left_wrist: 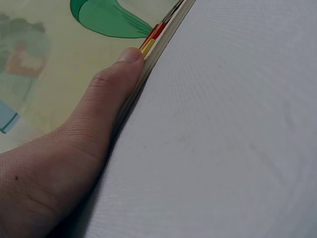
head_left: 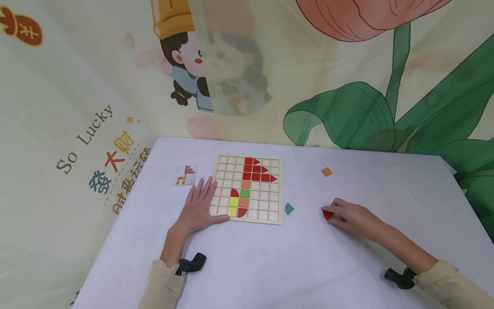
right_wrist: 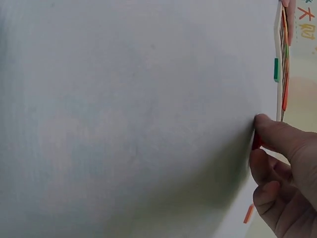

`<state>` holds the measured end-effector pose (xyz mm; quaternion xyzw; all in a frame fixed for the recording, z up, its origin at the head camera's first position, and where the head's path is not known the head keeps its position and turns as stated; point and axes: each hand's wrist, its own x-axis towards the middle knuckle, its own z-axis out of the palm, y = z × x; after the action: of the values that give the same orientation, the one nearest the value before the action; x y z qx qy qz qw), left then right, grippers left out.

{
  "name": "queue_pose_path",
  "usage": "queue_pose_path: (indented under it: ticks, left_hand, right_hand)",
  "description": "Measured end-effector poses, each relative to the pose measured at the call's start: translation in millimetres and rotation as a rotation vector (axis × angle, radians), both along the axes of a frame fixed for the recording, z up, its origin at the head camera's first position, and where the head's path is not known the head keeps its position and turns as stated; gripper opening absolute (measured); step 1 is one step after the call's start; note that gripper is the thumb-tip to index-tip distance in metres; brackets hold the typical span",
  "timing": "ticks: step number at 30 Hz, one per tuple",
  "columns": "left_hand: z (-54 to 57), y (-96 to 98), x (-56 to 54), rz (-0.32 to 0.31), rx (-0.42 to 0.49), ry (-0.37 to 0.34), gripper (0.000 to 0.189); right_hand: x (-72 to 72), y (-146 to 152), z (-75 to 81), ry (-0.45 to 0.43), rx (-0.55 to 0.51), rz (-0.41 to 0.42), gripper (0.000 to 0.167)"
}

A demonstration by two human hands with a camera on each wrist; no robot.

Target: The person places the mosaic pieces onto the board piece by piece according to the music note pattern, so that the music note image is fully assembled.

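A square wooden grid board (head_left: 266,207) lies on the white table, several of its cells filled with red, orange, green and yellow pieces. My left hand (head_left: 197,210) rests along its left side with fingers spread, the thumb at the lower edge. In the left wrist view the thumb (left_wrist: 101,101) lies against the board's edge. Well to the right of the board, my right hand (head_left: 355,218) pinches a red piece (head_left: 327,215) between thumb and fingers, low over the table. The fingers hide part of that piece; its red edge (right_wrist: 256,141) shows in the right wrist view.
A small pattern card (head_left: 185,175) lies left of the board, near my left fingertips. A green fan-shaped piece (head_left: 289,208) sits just right of the board. Farther back on the right is an orange diamond-like piece (head_left: 326,171). A printed cloth (head_left: 262,124) hangs behind the table.
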<state>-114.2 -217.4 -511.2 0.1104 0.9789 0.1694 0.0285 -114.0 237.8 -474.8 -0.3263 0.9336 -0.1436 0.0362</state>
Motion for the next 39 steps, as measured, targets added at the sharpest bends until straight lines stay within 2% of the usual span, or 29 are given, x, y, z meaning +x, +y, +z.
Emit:
queue_pose_path:
  ticks: [4,11,22,27,33,39]
  left_hand:
    - [0.0,0.3,0.0,0.000,0.000,0.002,0.113]
    - [-0.4,0.1,0.0,-0.002,0.000,0.007,0.113]
    - [-1.1,0.9,-0.2,-0.002,-0.004,0.004,0.113]
    - [-1.1,0.9,-0.3,-0.001,-0.003,0.002,0.113]
    - [-0.3,1.0,-0.2,0.007,-0.002,-0.009,0.113]
    - [2.4,0.3,0.9,0.005,0.004,-0.013,0.112]
  right_hand:
    - [-0.1,-0.7,-1.6,-0.005,-0.019,-0.013,0.042]
    - [-7.7,-1.1,-2.0,0.015,-0.034,0.108,0.036]
    - [-17.0,-7.7,-9.4,0.059,-0.088,0.103,0.031]
    - [-23.2,-15.7,-10.4,0.116,-0.061,0.099,0.030]
    - [-35.2,-49.6,2.6,0.267,-0.107,0.148,0.031]
    - [-48.8,-112.3,21.0,0.263,-0.142,0.245,0.028]
